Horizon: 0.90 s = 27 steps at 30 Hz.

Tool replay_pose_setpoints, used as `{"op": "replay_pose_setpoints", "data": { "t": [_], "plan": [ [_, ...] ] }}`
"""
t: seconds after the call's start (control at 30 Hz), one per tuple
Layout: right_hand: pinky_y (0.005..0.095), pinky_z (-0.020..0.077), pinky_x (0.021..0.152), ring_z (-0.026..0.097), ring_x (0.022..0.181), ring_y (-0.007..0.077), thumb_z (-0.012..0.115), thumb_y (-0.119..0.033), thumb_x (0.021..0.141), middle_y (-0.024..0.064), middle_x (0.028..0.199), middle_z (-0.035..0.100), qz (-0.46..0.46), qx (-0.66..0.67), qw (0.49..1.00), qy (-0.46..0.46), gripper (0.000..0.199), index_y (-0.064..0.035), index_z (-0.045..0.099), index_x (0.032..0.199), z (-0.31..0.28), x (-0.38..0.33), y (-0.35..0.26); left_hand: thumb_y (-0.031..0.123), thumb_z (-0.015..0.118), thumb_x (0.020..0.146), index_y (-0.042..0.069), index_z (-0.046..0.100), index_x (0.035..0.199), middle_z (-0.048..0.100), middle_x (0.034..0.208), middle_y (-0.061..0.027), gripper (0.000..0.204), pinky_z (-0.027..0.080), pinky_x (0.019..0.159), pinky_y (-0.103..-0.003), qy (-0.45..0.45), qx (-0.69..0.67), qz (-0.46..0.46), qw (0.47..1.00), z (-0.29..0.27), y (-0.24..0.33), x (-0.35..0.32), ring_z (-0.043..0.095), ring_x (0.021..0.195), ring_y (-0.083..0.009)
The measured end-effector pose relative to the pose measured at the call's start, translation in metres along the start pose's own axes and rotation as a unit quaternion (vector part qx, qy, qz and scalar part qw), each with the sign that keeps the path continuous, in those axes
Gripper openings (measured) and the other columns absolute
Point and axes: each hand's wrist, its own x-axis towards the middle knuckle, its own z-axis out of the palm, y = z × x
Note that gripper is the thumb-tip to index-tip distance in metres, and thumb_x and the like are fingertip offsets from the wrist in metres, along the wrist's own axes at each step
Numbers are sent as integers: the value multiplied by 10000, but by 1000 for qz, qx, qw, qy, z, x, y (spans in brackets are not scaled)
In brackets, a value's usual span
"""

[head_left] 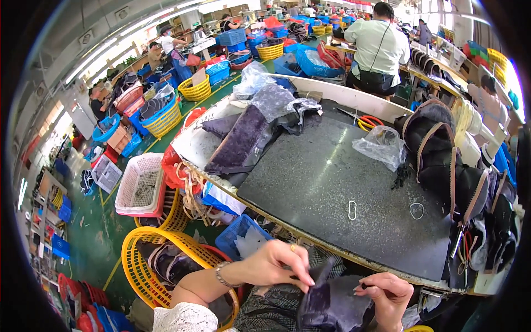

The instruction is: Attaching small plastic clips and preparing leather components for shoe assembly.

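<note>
A dark piece of material with a purplish, plush-looking face (334, 303) lies over my lap, below the table's front edge. My left hand (279, 264) is closed in a pinch at its upper left edge; a ring and a bracelet show on that side. On the opposite edge, my right hand (387, 296) pinches the same piece between thumb and fingers. A small dark bit shows at the right fingertips, too small to name. The lower part of the piece runs out of view at the bottom.
A black mat (310, 171) on the table bears two pale loops, a clear plastic bag (381, 146) and orange-handled scissors (369, 122). Purple plush pieces (240, 138) lie left, dark zippered pieces (437, 144) right. A yellow basket (133, 260) stands by my left arm. A person (376, 47) sits beyond.
</note>
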Motion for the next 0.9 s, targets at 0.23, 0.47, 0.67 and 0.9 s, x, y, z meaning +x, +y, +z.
{"op": "replay_pose_setpoints", "data": {
  "t": [0.23,0.47,0.67,0.9],
  "plan": [
    [268,518,744,648,800,132,603,38,820,81,868,707,298,21,954,34,150,49,700,934,41,-58,127,45,752,757,37,711,874,625,694,-39,124,464,608,-266,-106,250,-183,945,36,-55,-2,582,651,-127],
    [258,547,701,675,756,135,654,-57,884,84,841,706,148,-3,980,131,134,44,694,963,5,-10,96,-19,717,786,2,694,836,706,792,-49,59,494,608,-207,120,34,-277,953,12,-71,23,625,671,-66],
    [217,519,697,646,762,80,689,30,821,61,845,712,67,-9,987,144,112,21,708,932,5,24,61,-87,765,723,32,589,873,623,722,8,261,498,606,-192,138,76,-267,951,26,-85,38,595,652,-44],
    [229,528,756,650,804,93,716,63,780,71,863,716,149,-77,984,52,95,24,713,867,4,19,64,-56,802,696,46,499,927,585,703,21,395,481,603,-192,142,48,-236,960,39,-86,32,565,658,-28]
  ]
}}
